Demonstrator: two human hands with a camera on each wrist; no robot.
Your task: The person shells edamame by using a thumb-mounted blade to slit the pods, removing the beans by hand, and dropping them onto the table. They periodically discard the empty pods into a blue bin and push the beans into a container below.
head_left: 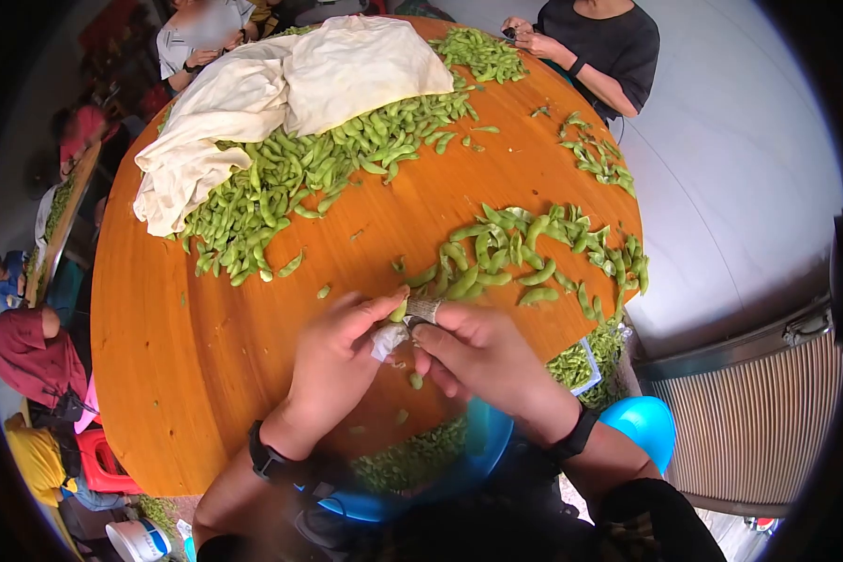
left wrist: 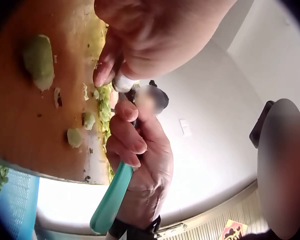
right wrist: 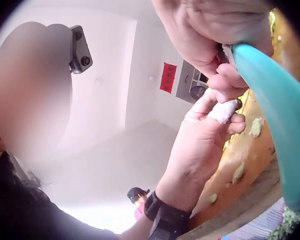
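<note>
My left hand [head_left: 332, 370], its thumb wrapped in white [head_left: 389, 341], pinches a green pod [head_left: 399, 310] over the table's near edge. Close against it, my right hand [head_left: 496, 361] has a grey wrap on a finger [head_left: 424, 307]. In the left wrist view my right hand [left wrist: 142, 155] curls round a teal handle [left wrist: 112, 197]; the tool's working end is hidden between the hands. That handle [right wrist: 275, 115] also shows large in the right wrist view, below my right hand [right wrist: 220, 30]. A small green piece [head_left: 416, 381] shows under the hands.
Pods [head_left: 482, 258] lie scattered beyond my hands on the round wooden table [head_left: 206, 375]. A larger heap [head_left: 272, 187] sits partly under white cloth [head_left: 365, 75]. Below my hands is a blue basin [head_left: 496, 440] holding green pieces. Two people sit across the table; others are at left.
</note>
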